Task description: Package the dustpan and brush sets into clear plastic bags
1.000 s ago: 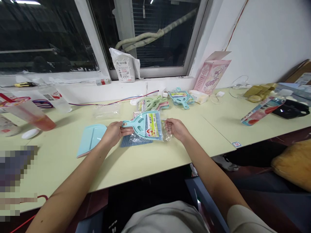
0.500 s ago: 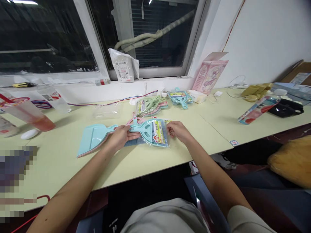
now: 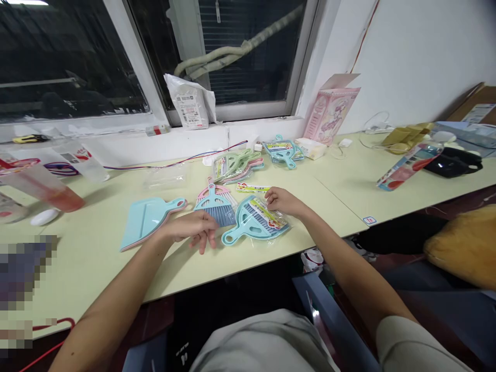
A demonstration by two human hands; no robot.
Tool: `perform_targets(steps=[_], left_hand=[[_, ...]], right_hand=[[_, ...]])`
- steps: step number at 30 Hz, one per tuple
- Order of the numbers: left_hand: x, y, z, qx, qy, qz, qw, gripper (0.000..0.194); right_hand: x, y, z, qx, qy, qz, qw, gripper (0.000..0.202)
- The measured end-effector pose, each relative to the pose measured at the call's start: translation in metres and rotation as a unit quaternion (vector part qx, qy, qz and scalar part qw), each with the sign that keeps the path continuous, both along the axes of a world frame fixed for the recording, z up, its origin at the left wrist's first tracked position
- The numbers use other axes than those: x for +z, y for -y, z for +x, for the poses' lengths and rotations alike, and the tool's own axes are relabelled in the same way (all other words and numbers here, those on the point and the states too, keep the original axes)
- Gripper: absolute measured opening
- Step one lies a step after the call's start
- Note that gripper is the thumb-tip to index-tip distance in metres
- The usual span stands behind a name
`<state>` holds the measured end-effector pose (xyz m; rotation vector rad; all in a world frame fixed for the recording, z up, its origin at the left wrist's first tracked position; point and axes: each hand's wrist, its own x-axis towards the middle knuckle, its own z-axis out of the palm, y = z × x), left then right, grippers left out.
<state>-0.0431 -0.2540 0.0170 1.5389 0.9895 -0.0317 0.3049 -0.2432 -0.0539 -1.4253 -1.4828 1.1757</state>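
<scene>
Right grip (image 3: pixel 279 200): narrow, pinching the packet (image 3: pixel 256 221) by its edge, seemingly steadying it.
Left grip (image 3: pixel 197 227): loose, empty, beside the handle (image 3: pixel 235 232).
Dustpans (image 3: pixel 143 219): stacked, perhaps since they nest.

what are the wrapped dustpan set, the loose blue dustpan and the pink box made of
Wrapped dustpan set: apparently moulded plastic inside clear, glossy film, which wrinkles and glints.
Loose blue dustpan: likely smooth, slightly shiny plastic, given its even colour.
Pink box: probably printed card, sheen unclear, given its thin flap.
</scene>
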Motion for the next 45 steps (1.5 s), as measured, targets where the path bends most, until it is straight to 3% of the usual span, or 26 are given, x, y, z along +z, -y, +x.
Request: perform_targets(steps=[2, 6, 8, 11, 15, 19, 22, 24, 28, 32, 38, 45], left_hand=[[0.004, 0.000, 0.001, -0.029, 0.009, 0.053, 0.998, 0.036], [0.007, 0.000, 0.022, 0.043, 0.065, 0.249, 0.965, 0.030], [0.003, 0.000, 0.037, 0.050, 0.072, 0.372, 0.924, 0.023], [-0.011, -0.006, 0.062, -0.008, 0.047, 0.542, 0.839, 0.017], [-0.033, -0.020, 0.089, -0.020, -0.001, 0.641, 0.768, 0.018], [-0.043, -0.028, 0.101, -0.037, -0.043, 0.678, 0.733, 0.024], [-0.044, -0.023, 0.104, -0.084, -0.047, 0.668, 0.738, 0.026], [-0.046, -0.019, 0.107, -0.091, -0.049, 0.654, 0.749, 0.027], [-0.051, -0.018, 0.111, -0.079, -0.069, 0.627, 0.772, 0.033], [-0.053, -0.024, 0.114, -0.070, -0.076, 0.608, 0.787, 0.038], [-0.054, -0.032, 0.114, -0.041, -0.044, 0.589, 0.806, 0.033], [-0.051, -0.043, 0.118, -0.030, 0.028, 0.509, 0.860, 0.038]], right_hand=[[0.005, -0.010, 0.004, 0.059, 0.018, 0.030, 0.998, 0.038], [0.016, -0.029, 0.008, 0.162, 0.062, 0.064, 0.983, 0.038], [0.021, -0.036, 0.006, 0.203, 0.075, 0.078, 0.973, 0.037], [0.029, -0.042, -0.001, 0.243, 0.098, 0.106, 0.959, 0.036], [0.034, -0.041, -0.011, 0.255, 0.155, 0.123, 0.946, 0.040], [0.033, -0.029, -0.009, 0.173, 0.235, 0.170, 0.941, 0.031], [0.033, -0.016, -0.001, 0.107, 0.276, 0.224, 0.929, 0.022], [0.033, -0.010, 0.004, 0.089, 0.291, 0.212, 0.929, 0.022], [0.028, -0.009, 0.011, 0.060, 0.309, 0.149, 0.937, 0.014], [0.020, -0.019, 0.012, 0.026, 0.320, 0.126, 0.939, 0.021], [0.015, -0.026, 0.010, -0.004, 0.345, 0.129, 0.930, 0.032], [0.010, -0.028, 0.009, -0.007, 0.337, 0.133, 0.932, 0.030]])
